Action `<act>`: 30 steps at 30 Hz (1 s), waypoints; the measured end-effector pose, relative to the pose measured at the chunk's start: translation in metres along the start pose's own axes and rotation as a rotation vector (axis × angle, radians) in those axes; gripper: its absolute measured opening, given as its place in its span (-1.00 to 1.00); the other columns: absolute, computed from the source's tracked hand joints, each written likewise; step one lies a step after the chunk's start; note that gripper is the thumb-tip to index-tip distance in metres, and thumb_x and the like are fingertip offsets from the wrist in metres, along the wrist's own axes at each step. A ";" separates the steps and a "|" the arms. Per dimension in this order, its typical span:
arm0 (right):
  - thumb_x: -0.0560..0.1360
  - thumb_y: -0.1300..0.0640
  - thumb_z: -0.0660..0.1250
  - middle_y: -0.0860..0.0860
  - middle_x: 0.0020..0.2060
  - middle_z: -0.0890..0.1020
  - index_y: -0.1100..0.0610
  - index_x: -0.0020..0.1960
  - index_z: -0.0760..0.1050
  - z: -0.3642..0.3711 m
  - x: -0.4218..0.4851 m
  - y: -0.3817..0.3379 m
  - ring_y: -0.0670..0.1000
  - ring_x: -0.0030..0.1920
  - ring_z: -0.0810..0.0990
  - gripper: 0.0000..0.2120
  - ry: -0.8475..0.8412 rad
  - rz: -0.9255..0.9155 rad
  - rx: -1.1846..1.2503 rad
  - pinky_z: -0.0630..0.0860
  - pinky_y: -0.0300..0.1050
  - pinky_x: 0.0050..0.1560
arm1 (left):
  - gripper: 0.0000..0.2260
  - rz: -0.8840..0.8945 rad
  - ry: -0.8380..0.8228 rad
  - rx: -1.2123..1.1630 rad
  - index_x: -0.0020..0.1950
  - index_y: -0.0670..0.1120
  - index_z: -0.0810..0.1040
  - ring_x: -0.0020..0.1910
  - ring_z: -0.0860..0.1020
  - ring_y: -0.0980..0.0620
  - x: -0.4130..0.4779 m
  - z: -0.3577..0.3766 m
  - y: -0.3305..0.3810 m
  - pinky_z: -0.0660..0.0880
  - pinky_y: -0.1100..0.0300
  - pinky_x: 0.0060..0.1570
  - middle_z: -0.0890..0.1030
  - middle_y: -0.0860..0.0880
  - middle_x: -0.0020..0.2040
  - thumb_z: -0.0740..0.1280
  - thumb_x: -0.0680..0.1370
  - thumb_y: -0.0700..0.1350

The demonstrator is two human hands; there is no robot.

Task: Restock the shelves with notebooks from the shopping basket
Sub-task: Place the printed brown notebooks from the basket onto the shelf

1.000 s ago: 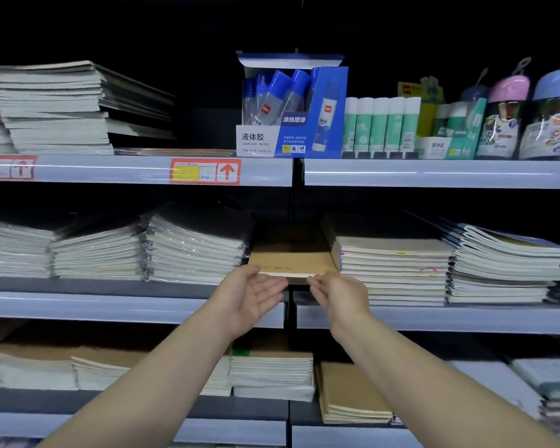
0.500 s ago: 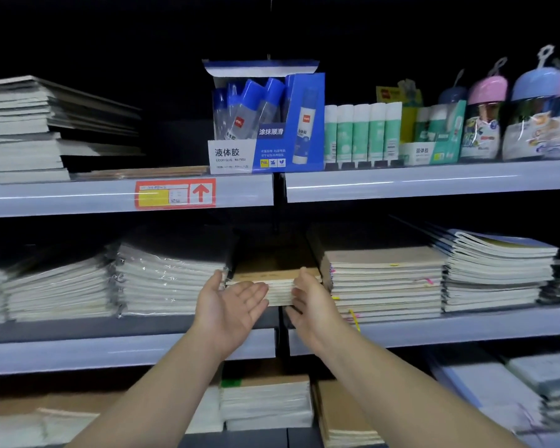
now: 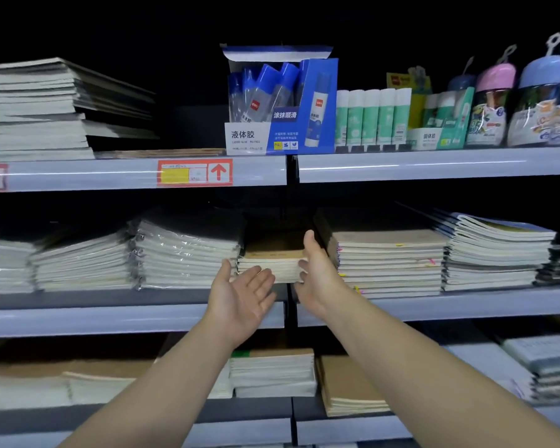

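A small stack of kraft-brown notebooks (image 3: 274,257) lies on the middle shelf (image 3: 117,318), in the gap between a plastic-wrapped pile and a taller beige pile. My left hand (image 3: 242,295) is palm up with fingers spread, just in front of and below the stack's left corner, holding nothing. My right hand (image 3: 317,270) is open too, its palm pressed flat against the stack's right side with the thumb up. The shopping basket is out of view.
Plastic-wrapped notebooks (image 3: 185,253) sit left of the stack, beige notebooks (image 3: 388,257) right. The top shelf carries a blue glue box (image 3: 282,101), glue sticks (image 3: 372,114) and more notebooks (image 3: 33,108). The lower shelf holds further notebook piles (image 3: 272,370).
The brown stack has gone further back into the gap on the middle shelf. Both hands have come off its front edge and opened; the right now presses its side.
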State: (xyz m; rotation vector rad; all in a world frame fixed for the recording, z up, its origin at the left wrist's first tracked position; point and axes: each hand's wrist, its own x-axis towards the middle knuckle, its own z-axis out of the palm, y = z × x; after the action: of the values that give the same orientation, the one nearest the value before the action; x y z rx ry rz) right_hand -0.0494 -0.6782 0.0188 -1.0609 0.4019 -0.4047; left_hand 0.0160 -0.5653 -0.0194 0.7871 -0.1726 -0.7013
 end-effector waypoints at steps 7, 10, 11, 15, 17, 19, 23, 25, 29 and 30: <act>0.54 -0.35 0.07 0.06 0.43 0.33 0.14 0.53 0.16 -0.002 -0.029 0.001 0.02 0.48 0.22 -0.25 -0.022 -0.036 -0.103 0.09 -0.03 0.48 | -0.32 0.011 -0.061 0.069 0.54 -0.17 0.22 0.48 0.30 -0.07 -0.030 0.003 0.013 0.15 -0.11 0.44 0.34 -0.14 0.49 -0.04 0.61 0.30; 0.53 -0.36 0.07 0.11 0.52 0.20 0.10 0.57 0.07 0.001 -0.040 0.004 0.07 0.54 0.10 -0.22 -0.019 -0.059 -0.114 0.05 0.04 0.53 | -0.32 0.021 -0.079 0.104 0.53 -0.15 0.25 0.47 0.31 -0.05 -0.042 0.001 0.017 0.16 -0.11 0.44 0.37 -0.12 0.48 -0.04 0.60 0.32; 0.54 -0.36 0.06 0.11 0.52 0.19 0.09 0.58 0.06 0.002 -0.043 0.007 0.09 0.54 0.08 -0.22 -0.026 -0.067 -0.122 0.04 0.06 0.53 | -0.31 0.021 -0.084 0.115 0.53 -0.14 0.25 0.48 0.30 -0.04 -0.047 -0.001 0.018 0.16 -0.11 0.44 0.36 -0.12 0.48 -0.04 0.60 0.32; 0.55 -0.36 0.03 0.12 0.50 0.26 0.07 0.58 0.05 0.005 -0.060 0.022 0.13 0.53 0.11 -0.25 -0.063 -0.061 -0.167 0.05 0.11 0.53 | -0.30 0.003 -0.099 0.137 0.55 -0.14 0.22 0.50 0.26 -0.04 -0.063 -0.015 0.017 0.13 -0.11 0.47 0.33 -0.13 0.50 -0.04 0.60 0.33; 0.55 -0.35 0.01 0.14 0.49 0.27 0.09 0.58 0.03 0.007 -0.067 0.032 0.12 0.53 0.14 -0.24 -0.071 -0.060 -0.193 0.07 0.13 0.52 | -0.29 -0.002 -0.096 0.148 0.55 -0.13 0.21 0.50 0.25 -0.03 -0.070 -0.024 0.015 0.12 -0.10 0.47 0.32 -0.12 0.50 -0.05 0.59 0.34; 0.55 -0.36 0.00 0.14 0.48 0.30 0.10 0.58 0.02 0.008 -0.073 0.043 0.11 0.52 0.17 -0.24 -0.065 -0.055 -0.220 0.10 0.12 0.51 | -0.29 -0.024 -0.072 0.151 0.55 -0.12 0.22 0.49 0.27 -0.04 -0.079 -0.038 0.008 0.14 -0.10 0.45 0.33 -0.11 0.50 -0.05 0.59 0.35; 0.55 -0.36 -0.01 0.14 0.43 0.38 0.11 0.56 0.09 0.006 -0.083 0.067 0.13 0.49 0.23 -0.25 -0.060 -0.015 -0.235 0.14 0.13 0.49 | -0.29 -0.071 -0.030 0.137 0.55 -0.11 0.20 0.51 0.22 -0.08 -0.095 -0.076 -0.008 0.14 -0.12 0.44 0.30 -0.12 0.51 -0.05 0.59 0.35; 0.56 -0.35 -0.03 0.14 0.42 0.39 0.14 0.54 0.14 0.006 -0.086 0.081 0.14 0.48 0.25 -0.26 -0.071 0.027 -0.257 0.14 0.14 0.49 | -0.29 -0.088 0.000 0.143 0.56 -0.10 0.20 0.52 0.22 -0.07 -0.101 -0.092 -0.014 0.13 -0.12 0.44 0.29 -0.12 0.52 -0.06 0.58 0.36; 0.57 -0.34 -0.04 0.13 0.41 0.41 0.17 0.51 0.19 0.005 -0.093 0.106 0.11 0.45 0.30 -0.27 -0.087 0.096 -0.279 0.13 0.15 0.49 | -0.29 -0.108 0.056 0.140 0.55 -0.08 0.22 0.50 0.26 -0.07 -0.109 -0.117 -0.023 0.15 -0.14 0.43 0.33 -0.11 0.50 -0.06 0.57 0.38; 0.57 -0.34 -0.04 0.13 0.41 0.41 0.17 0.51 0.20 0.005 -0.093 0.111 0.11 0.45 0.31 -0.28 -0.078 0.105 -0.286 0.13 0.15 0.48 | -0.29 -0.117 0.073 0.136 0.55 -0.08 0.22 0.49 0.27 -0.08 -0.110 -0.122 -0.026 0.17 -0.14 0.42 0.33 -0.11 0.50 -0.06 0.57 0.38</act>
State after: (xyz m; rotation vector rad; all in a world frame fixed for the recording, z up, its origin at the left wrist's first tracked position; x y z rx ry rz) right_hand -0.1128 -0.5799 -0.0669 -1.3229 0.4525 -0.2142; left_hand -0.0336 -0.4358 -0.1114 0.9575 -0.1092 -0.7755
